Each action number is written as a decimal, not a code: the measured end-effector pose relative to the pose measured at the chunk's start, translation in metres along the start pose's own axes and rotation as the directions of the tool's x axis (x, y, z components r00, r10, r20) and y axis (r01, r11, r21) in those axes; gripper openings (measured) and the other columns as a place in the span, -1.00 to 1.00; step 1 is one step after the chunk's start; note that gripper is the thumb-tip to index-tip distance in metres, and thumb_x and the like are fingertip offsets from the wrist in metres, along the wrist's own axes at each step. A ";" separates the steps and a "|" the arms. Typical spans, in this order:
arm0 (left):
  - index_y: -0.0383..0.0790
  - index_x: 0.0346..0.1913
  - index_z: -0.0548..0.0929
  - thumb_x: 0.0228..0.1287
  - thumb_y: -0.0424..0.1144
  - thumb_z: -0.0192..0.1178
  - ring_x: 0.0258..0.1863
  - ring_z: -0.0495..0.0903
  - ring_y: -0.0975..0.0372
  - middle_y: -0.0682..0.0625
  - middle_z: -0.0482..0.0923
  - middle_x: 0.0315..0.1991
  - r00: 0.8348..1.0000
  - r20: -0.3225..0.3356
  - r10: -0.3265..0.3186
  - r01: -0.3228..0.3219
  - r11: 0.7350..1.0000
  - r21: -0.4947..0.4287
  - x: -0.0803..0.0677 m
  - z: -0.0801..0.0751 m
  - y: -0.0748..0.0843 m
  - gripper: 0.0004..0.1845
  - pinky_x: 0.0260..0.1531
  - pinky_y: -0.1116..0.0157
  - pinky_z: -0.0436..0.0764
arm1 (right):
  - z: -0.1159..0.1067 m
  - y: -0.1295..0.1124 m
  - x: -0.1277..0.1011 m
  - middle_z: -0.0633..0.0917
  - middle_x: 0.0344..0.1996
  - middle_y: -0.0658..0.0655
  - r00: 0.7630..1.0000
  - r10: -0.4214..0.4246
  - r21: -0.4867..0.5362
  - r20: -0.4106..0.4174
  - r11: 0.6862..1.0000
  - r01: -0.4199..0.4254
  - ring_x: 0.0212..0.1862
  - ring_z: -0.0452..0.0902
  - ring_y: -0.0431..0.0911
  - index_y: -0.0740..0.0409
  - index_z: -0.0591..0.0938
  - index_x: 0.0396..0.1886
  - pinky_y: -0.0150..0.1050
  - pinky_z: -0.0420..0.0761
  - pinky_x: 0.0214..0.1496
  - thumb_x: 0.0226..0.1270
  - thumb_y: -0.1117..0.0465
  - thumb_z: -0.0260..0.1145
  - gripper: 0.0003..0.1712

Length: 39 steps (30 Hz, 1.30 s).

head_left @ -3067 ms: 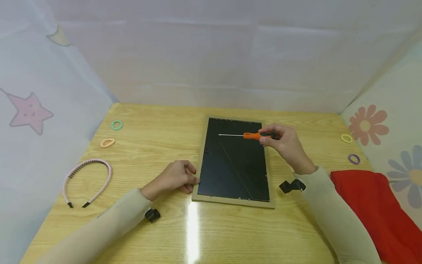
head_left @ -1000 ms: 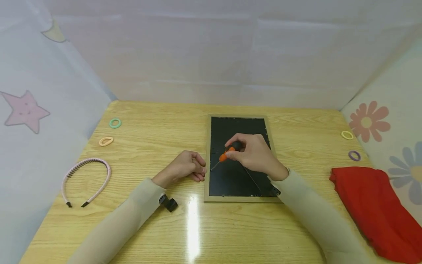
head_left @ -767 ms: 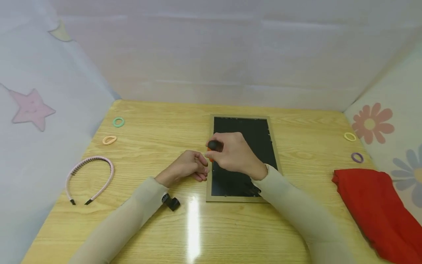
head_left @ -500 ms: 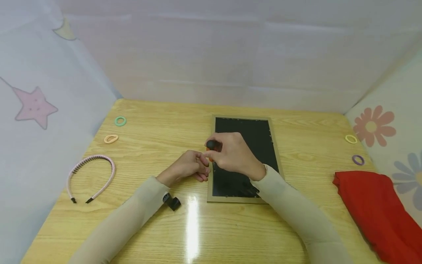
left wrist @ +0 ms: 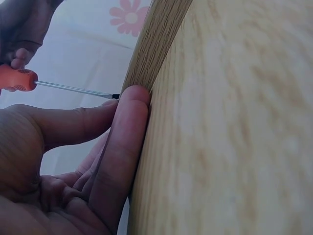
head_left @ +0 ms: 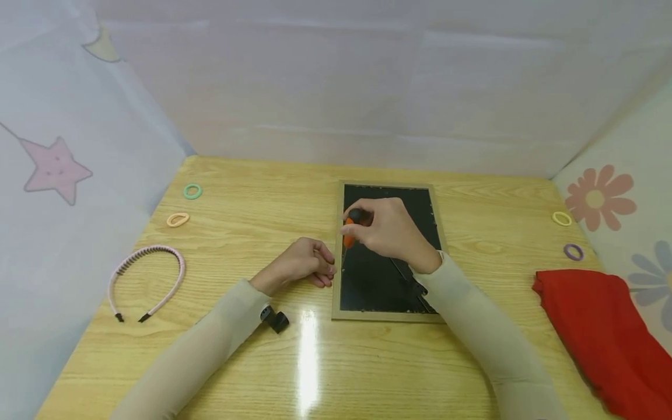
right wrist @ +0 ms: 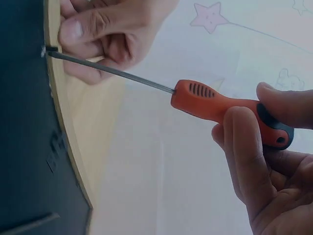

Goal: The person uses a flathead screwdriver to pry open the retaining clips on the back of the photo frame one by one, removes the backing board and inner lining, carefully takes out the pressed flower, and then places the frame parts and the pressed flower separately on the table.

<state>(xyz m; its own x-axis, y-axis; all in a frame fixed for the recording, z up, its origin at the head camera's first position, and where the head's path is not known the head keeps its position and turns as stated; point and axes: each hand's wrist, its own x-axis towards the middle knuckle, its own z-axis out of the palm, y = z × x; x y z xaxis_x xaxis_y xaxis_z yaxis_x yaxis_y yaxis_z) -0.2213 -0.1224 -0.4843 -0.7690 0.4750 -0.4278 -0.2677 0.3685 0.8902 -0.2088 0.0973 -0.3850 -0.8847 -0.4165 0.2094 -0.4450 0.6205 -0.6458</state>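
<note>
A picture frame with a pale wooden rim [head_left: 385, 317] and a black back [head_left: 367, 286] lies face down on the table. My right hand [head_left: 392, 230] grips the orange and black handle of a screwdriver [right wrist: 205, 103] above the frame's left side. The tip meets a small dark tab at the inner edge of the left rim, clearest in the right wrist view. Against that same rim my left hand [head_left: 303, 261] holds the frame, its forefinger [left wrist: 128, 132] along the outer side and its thumb at the upper edge.
A pink headband [head_left: 182, 268] lies at the left, below a green hair tie [head_left: 200, 192] and an orange one [head_left: 177, 225]. Yellow [head_left: 563, 224] and purple [head_left: 566, 251] hair ties lie at the right above a red cloth [head_left: 598, 332]. Printed sheets wall the table's back and sides.
My right hand brought the screwdriver from above the upper back down to the left rim beside my left hand. Since half a second ago its handle has shifted slightly right and up.
</note>
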 end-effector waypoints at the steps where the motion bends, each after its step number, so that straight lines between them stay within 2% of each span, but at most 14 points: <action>1: -0.40 -0.08 0.58 0.27 -0.40 0.32 -0.50 0.78 0.13 -0.19 0.75 -0.36 1.000 -0.004 0.004 -0.004 1.000 0.005 0.000 0.000 0.001 -0.78 -0.42 0.22 0.82 | -0.003 0.000 0.000 0.76 -0.49 -0.11 1.000 0.008 -0.001 -0.009 1.000 -0.008 -0.55 0.59 -0.25 -0.05 0.75 -0.13 -0.29 0.55 -0.54 0.33 0.02 0.45 -0.80; 5: -0.39 -0.10 0.59 0.26 -0.41 0.33 -0.53 0.77 0.15 -0.17 0.75 -0.38 1.000 -0.009 0.005 -0.005 1.000 0.011 0.000 0.000 0.001 -0.80 -0.44 0.23 0.82 | -0.018 0.010 0.003 0.81 -0.42 -0.02 0.995 0.075 0.057 -0.065 0.996 -0.071 -0.47 0.69 -0.22 -0.02 0.75 -0.09 -0.26 0.67 -0.46 0.32 0.07 0.46 -0.79; 9: -0.36 -0.11 0.61 0.30 -0.38 0.28 -0.52 0.76 0.15 -0.17 0.75 -0.35 0.999 -0.034 0.021 -0.020 0.999 0.036 0.000 -0.001 0.002 -0.84 -0.43 0.22 0.82 | -0.037 0.035 0.004 0.81 -0.30 0.14 0.979 0.148 0.263 -0.140 0.959 -0.108 -0.39 0.76 -0.03 0.10 0.74 -0.02 -0.23 0.79 -0.35 0.33 0.13 0.46 -0.73; 10: -0.35 -0.11 0.62 0.31 -0.36 0.27 -0.52 0.75 0.15 -0.18 0.75 -0.34 0.998 -0.051 0.033 -0.030 0.999 0.044 0.001 -0.002 0.003 -0.84 -0.42 0.22 0.82 | -0.041 0.044 0.003 0.80 -0.24 0.20 0.974 0.168 0.325 -0.153 0.939 -0.111 -0.37 0.76 -0.02 0.14 0.73 0.00 -0.23 0.81 -0.31 0.34 0.14 0.45 -0.71; 14: -0.32 -0.02 0.62 0.35 -0.29 0.27 -0.42 0.76 0.11 -0.20 0.73 -0.23 0.985 -0.151 0.085 -0.073 0.993 0.088 0.010 -0.012 0.016 -0.78 -0.34 0.20 0.83 | -0.056 0.079 -0.002 0.73 -0.11 0.14 0.965 0.217 0.534 -0.147 0.838 -0.107 -0.24 0.77 -0.09 0.23 0.69 0.03 -0.29 0.82 -0.17 0.38 0.17 0.42 -0.68; 18: -0.31 0.15 0.59 0.34 -0.23 0.29 -0.29 0.78 0.09 -0.18 0.70 -0.10 0.963 -0.242 0.118 -0.082 0.985 0.154 0.027 -0.024 0.030 -0.62 -0.25 0.23 0.83 | -0.062 0.108 -0.007 0.70 -0.07 0.11 0.966 0.242 0.697 -0.093 0.708 -0.110 -0.20 0.78 -0.16 0.43 0.58 0.13 -0.34 0.80 -0.07 0.39 0.26 0.38 -0.58; 22: -0.34 0.36 0.46 0.35 -0.20 0.31 -0.33 0.78 0.12 -0.13 0.70 -0.07 0.954 -0.271 0.125 -0.059 0.969 0.240 0.049 -0.027 0.038 -0.42 -0.28 0.28 0.82 | -0.065 0.133 -0.009 0.63 0.07 0.18 0.956 0.291 0.797 -0.022 0.583 -0.159 -0.14 0.80 -0.13 0.52 0.51 0.22 -0.34 0.78 0.00 0.36 0.34 0.39 -0.49; 24: -0.37 0.42 0.39 0.35 -0.17 0.33 -0.41 0.78 0.13 -0.17 0.71 -0.18 0.957 -0.264 0.123 -0.046 0.959 0.279 0.060 -0.025 0.040 -0.33 -0.35 0.29 0.82 | -0.066 0.144 -0.009 0.58 0.15 0.20 0.943 0.332 0.803 0.014 0.559 -0.209 -0.09 0.79 -0.14 0.47 0.53 0.23 -0.35 0.78 0.02 0.35 0.34 0.40 -0.49; 26: -0.40 0.43 0.37 0.34 -0.16 0.34 -0.49 0.76 0.15 -0.17 0.72 -0.30 0.959 -0.254 0.125 -0.042 0.950 0.310 0.067 -0.021 0.042 -0.30 -0.41 0.29 0.81 | -0.064 0.151 -0.009 0.54 0.22 0.21 0.930 0.365 0.781 0.049 0.567 -0.264 -0.05 0.78 -0.17 0.43 0.54 0.25 -0.36 0.77 0.04 0.35 0.36 0.39 -0.49; 28: -0.40 0.33 0.48 0.33 -0.18 0.35 -0.57 0.73 0.15 -0.16 0.69 -0.45 0.960 -0.241 0.141 -0.049 0.934 0.353 0.071 -0.018 0.044 -0.41 -0.47 0.29 0.80 | -0.062 0.157 -0.008 0.49 0.28 0.24 0.923 0.375 0.732 0.081 0.607 -0.311 -0.02 0.75 -0.21 0.42 0.52 0.29 -0.37 0.76 0.07 0.37 0.36 0.37 -0.47; 31: -0.34 -0.13 0.62 0.34 -0.22 0.32 -0.65 0.69 0.16 -0.07 0.64 -0.59 0.960 -0.231 0.160 -0.051 0.907 0.419 0.073 -0.013 0.047 -0.77 -0.54 0.32 0.76 | -0.057 0.160 -0.008 0.44 0.35 0.30 0.925 0.368 0.633 0.098 0.694 -0.343 -0.04 0.75 -0.24 0.43 0.48 0.34 -0.37 0.76 0.06 0.41 0.34 0.34 -0.45; 33: -0.20 -0.41 0.49 0.34 -0.23 0.30 -0.68 0.68 0.15 -0.06 0.61 -0.65 0.960 -0.229 0.161 -0.038 0.886 0.463 0.071 -0.010 0.047 -0.77 -0.59 0.35 0.71 | -0.054 0.158 -0.009 0.51 0.31 0.32 0.929 0.356 0.566 0.095 0.749 -0.345 -0.06 0.76 -0.23 0.42 0.50 0.33 -0.34 0.78 0.02 0.42 0.29 0.35 -0.45; 36: -0.18 -0.39 0.42 0.34 -0.24 0.29 -0.68 0.69 0.14 -0.07 0.62 -0.67 0.965 -0.220 0.146 -0.022 0.875 0.484 0.061 -0.009 0.043 -0.75 -0.60 0.36 0.69 | -0.050 0.153 -0.011 0.71 0.09 0.26 0.933 0.346 0.463 0.095 0.815 -0.349 -0.11 0.76 -0.17 0.36 0.55 0.30 -0.26 0.80 -0.05 0.42 0.20 0.37 -0.46; 39: -0.28 -0.14 0.46 0.34 -0.24 0.30 -0.66 0.71 0.14 -0.09 0.67 -0.63 0.972 -0.196 0.128 -0.017 0.874 0.485 0.045 -0.006 0.036 -0.75 -0.58 0.33 0.74 | -0.046 0.148 -0.014 0.78 -0.09 0.25 0.930 0.347 0.419 0.118 0.832 -0.364 -0.12 0.75 -0.07 0.30 0.59 0.27 -0.15 0.79 -0.06 0.41 0.16 0.38 -0.49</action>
<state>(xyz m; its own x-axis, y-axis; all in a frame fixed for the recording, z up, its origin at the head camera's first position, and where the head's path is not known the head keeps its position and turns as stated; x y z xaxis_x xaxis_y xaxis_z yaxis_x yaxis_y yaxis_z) -0.2693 -0.0924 -0.4706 -0.8956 0.3524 -0.2714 0.0608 0.7015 0.7101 -0.2686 0.2256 -0.4495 -0.9612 -0.2502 -0.1159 0.0097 0.3895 -0.9210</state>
